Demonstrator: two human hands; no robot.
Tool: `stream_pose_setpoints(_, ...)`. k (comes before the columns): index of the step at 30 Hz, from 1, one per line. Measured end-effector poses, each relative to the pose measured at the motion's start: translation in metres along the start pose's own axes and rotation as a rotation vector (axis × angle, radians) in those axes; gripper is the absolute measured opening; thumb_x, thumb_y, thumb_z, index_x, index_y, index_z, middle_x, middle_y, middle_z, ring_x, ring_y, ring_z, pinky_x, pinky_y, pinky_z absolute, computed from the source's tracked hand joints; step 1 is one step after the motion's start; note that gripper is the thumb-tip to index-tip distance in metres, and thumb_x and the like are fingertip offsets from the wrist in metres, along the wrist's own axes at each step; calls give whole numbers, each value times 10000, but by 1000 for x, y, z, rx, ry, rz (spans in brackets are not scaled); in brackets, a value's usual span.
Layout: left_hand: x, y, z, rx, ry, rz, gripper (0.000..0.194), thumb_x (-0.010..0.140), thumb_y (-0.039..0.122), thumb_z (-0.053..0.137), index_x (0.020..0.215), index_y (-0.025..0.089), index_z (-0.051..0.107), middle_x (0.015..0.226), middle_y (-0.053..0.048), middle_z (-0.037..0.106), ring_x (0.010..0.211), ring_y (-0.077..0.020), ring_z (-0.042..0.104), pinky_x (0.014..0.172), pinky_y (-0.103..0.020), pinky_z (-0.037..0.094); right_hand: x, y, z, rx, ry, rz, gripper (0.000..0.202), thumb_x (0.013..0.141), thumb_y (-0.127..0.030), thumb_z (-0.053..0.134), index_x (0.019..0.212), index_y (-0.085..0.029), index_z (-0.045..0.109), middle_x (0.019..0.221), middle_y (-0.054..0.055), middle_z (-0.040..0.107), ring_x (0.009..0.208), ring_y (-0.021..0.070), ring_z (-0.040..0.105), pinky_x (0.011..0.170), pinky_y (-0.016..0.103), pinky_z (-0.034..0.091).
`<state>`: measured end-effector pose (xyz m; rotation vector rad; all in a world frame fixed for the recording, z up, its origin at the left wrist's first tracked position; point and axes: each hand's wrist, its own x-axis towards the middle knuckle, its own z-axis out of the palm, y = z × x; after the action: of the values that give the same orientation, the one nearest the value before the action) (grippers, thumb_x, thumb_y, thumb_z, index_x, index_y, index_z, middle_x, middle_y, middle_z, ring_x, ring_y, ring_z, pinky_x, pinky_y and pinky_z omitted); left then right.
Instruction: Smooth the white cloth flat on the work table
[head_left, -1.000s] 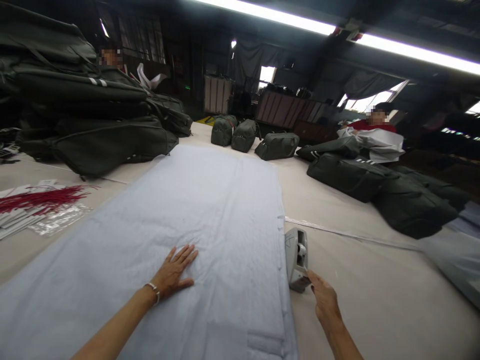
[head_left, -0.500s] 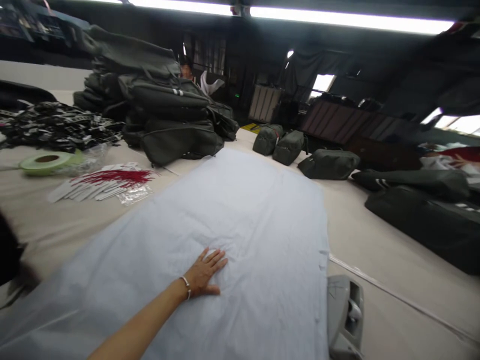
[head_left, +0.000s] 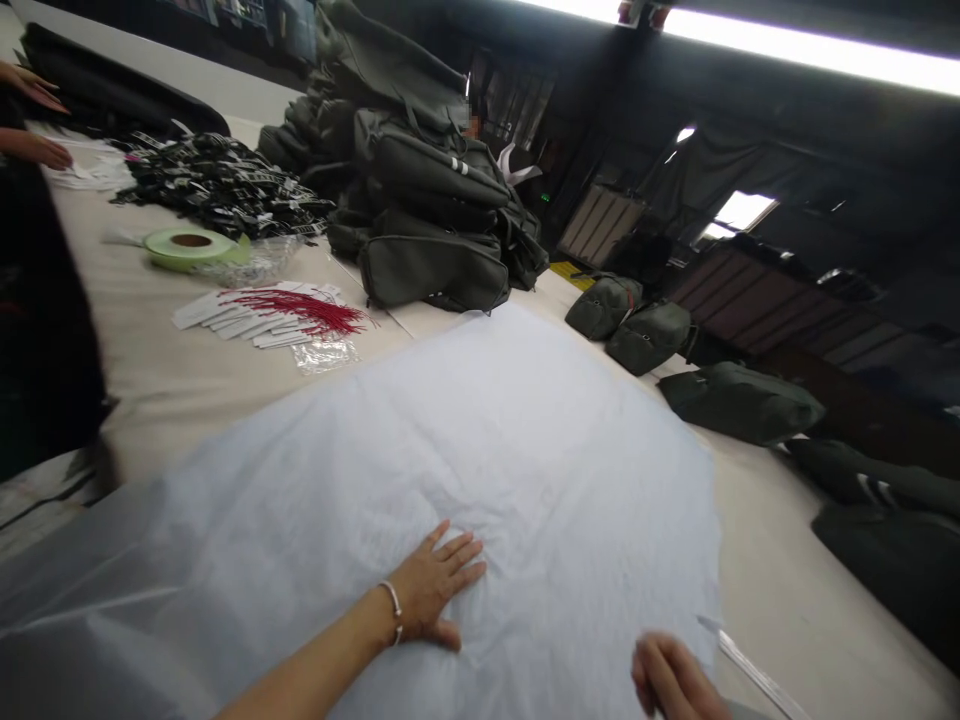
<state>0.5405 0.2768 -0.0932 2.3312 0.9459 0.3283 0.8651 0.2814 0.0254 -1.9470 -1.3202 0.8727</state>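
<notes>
white sheet [head_left: 480, 440], right hand [head_left: 670, 678] back

The person's arms are bare, with no sleeve in view. The left hand [head_left: 435, 595] wears a thin silver bracelet [head_left: 391, 610] at the wrist, a narrow band with small beads or links. Just beside the bracelet, the fingers carry no rings. The right hand [head_left: 671, 678] shows only in part, also bare.
</notes>
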Motion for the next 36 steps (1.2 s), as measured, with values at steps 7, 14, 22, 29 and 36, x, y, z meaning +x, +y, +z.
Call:
stream_pose_setpoints(7,-4,1,-9,-1,-19,19,893,815,611,600,1511,276,152,1566,-143,190,1436,-358,175,1147,-653,62,144,-101,51,27,-453,-164,389,720,-571,601,726,-185,559,718,40,642,616,147,540,542,263,410)
stream_pose_setpoints(14,1,1,-7,32,-44,-17,723,920,128,462,1513,322,96,1564,-86,214,1434,-310,205,1154,-636,120,240,-40,97,-213,-439,4,341,648,-462,701,544,-192,520,488,19,590,425,121,468,406,231,293)
stream_pose_setpoints(22,-1,1,-4,39,-39,-9,877,855,478,611,1521,298,69,1571,-108,200,1426,-351,225,1162,-624,77,262,-17,85,-536,-259,-15,456,521,-578,811,560,-174,603,471,73,583,514,253,586,551,355,440)
stream_pose_setpoints(29,-2,-1,-5,38,-55,-17,936,794,617,624,1515,303,115,1569,-119,210,1419,-361,242,1154,-629,61,205,-11,96,-605,78,-470,632,923,-536,352,1429,-157,330,1513,140,320,1409,278,233,1143,509,180)
stream_pose_setpoints(36,-2,6,-10,59,-59,-17,939,811,695,532,1521,280,79,1570,-122,196,1442,-344,171,1154,-634,51,167,34,149,-728,-60,-694,682,963,-554,187,1454,-93,298,1524,152,290,1430,288,177,1149,574,147)
